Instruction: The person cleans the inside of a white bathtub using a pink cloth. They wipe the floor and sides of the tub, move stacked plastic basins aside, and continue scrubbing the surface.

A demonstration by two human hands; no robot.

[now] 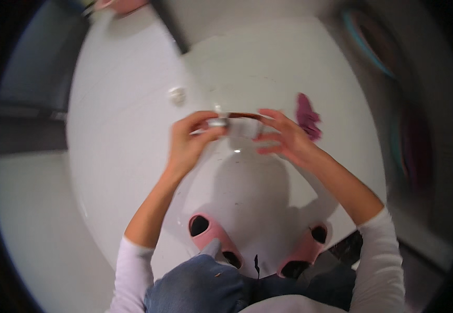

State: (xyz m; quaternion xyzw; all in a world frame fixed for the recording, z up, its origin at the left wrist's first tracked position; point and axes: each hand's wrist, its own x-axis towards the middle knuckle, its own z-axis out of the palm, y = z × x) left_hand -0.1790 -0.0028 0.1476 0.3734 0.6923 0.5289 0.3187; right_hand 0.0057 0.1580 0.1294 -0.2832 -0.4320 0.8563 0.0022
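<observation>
In front of me, above the white floor, a small brown object with a white label-like side (244, 127), probably a bottle, lies sideways between my hands. My left hand (191, 137) pinches its pale, silvery end between thumb and fingers. At the opposite end is my right hand (289, 135), with an upper finger against the brown edge and lower fingers spread beside the white side. Motion blur hides the object's details and how firmly the right fingers grip. A crumpled purple cloth or glove (308, 119) rests on the floor just beyond my right hand.
A small round white piece (177, 96) sits on the floor (125, 117) ahead. Pink slippers (214, 234) are below me. A pink container (123, 4) stands far left, near a dark bar (170, 27). Blurred round things, one with a turquoise rim (367, 45), line the right.
</observation>
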